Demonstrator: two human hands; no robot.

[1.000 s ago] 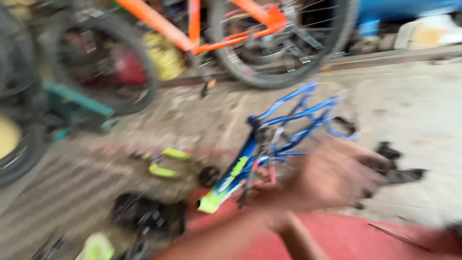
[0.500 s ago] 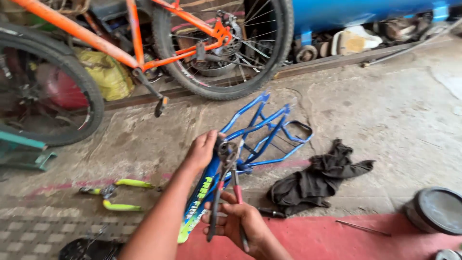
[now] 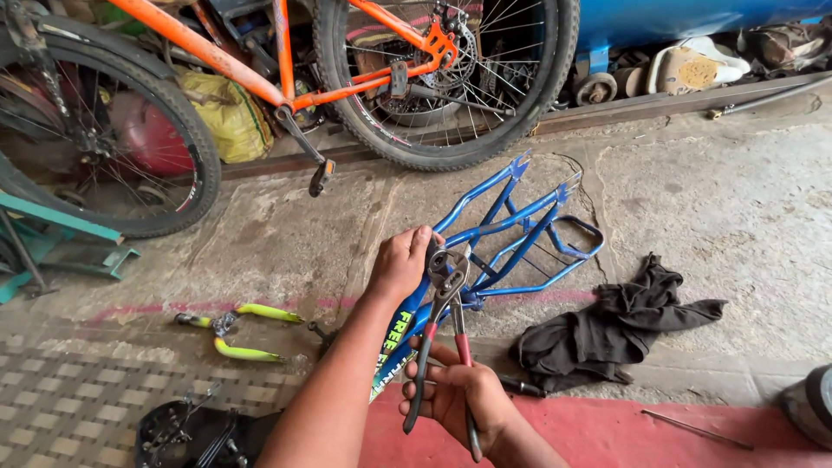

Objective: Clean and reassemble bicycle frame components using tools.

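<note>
Gripping steel pliers (image 3: 440, 334) with worn red handles, we hold them upright over the glossy blue tubular bike frame (image 3: 511, 234) lying on the rough concrete floor (image 3: 711, 182). Our left hand (image 3: 400, 264) closes its fingers around the jaw end, arm stretched forward; our right hand (image 3: 459, 399), palm up, curls fingers on the handles. A crumpled black rag (image 3: 620, 325) lies just beside.

Left hand (image 3: 400, 263) shifted up to pliers (image 3: 440, 334) head; right hand (image 3: 458, 394) now grips handles; blur gone
</note>
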